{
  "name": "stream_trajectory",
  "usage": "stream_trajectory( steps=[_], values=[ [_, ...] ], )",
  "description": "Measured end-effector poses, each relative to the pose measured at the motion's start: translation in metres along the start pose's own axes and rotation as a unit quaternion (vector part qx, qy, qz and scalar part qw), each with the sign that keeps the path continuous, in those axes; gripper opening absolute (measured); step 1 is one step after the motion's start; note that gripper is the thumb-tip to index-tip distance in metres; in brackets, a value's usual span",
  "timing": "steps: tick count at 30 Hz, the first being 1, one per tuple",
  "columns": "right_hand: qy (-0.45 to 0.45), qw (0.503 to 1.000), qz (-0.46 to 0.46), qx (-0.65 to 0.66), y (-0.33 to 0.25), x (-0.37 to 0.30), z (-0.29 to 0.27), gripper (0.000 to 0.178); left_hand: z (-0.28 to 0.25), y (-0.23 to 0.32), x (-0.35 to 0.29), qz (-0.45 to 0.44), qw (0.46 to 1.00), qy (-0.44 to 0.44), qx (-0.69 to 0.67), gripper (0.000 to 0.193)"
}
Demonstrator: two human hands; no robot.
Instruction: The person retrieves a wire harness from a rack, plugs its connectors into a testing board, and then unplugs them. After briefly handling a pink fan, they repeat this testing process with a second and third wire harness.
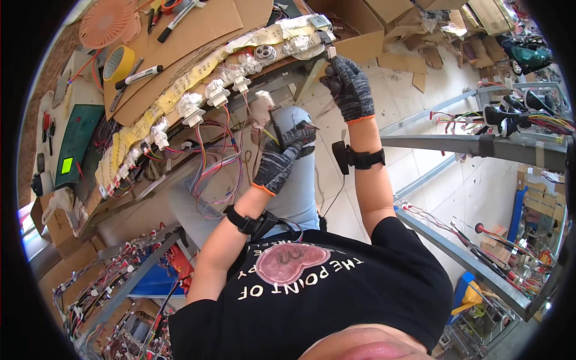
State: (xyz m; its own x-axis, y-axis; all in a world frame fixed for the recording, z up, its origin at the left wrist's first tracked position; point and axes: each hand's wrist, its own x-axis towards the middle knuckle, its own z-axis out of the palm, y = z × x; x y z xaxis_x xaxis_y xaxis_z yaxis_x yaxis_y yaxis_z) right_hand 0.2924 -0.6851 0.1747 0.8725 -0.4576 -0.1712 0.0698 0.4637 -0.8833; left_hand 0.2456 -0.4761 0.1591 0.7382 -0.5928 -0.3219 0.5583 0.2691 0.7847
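My left hand (285, 153), in a grey knitted glove with an orange cuff, is closed around a wire bundle in a black sleeve (276, 129). A white connector (263, 101), slightly blurred, tops the bundle, and a yellow-green wire shows beside it. Farther right, my right hand (351, 90), gloved alike, has curled fingers near the right end of the bench strip. Its upper fingertips meet a small white connector (331, 53); whatever lies inside the fingers is hidden. Along the strip sit several white connector housings (216, 93) with coloured wires (216, 153) hanging down.
Yellowed paper tape (141, 120) covers the bench strip. Behind it lie cardboard, a marker (139, 77), a yellow tape roll (119, 63) and an orange fan (109, 24). A green box with a lit display (78, 144) stands left. A metal rack (456, 143) with harnesses stands right.
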Motion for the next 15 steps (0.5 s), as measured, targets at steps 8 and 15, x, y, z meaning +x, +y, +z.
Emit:
stream_trajectory(
  steps=[8,15],
  values=[
    [0.045,0.989,-0.115,0.078,-0.013,-0.006,0.025,0.012,0.003,0.016,-0.006,-0.029,0.999,-0.042,-0.008,0.036],
    [0.165,0.781,-0.445,-0.406,-0.008,0.001,0.024,0.014,0.016,0.013,-0.006,0.021,0.999,-0.005,0.027,0.041]
  ],
)
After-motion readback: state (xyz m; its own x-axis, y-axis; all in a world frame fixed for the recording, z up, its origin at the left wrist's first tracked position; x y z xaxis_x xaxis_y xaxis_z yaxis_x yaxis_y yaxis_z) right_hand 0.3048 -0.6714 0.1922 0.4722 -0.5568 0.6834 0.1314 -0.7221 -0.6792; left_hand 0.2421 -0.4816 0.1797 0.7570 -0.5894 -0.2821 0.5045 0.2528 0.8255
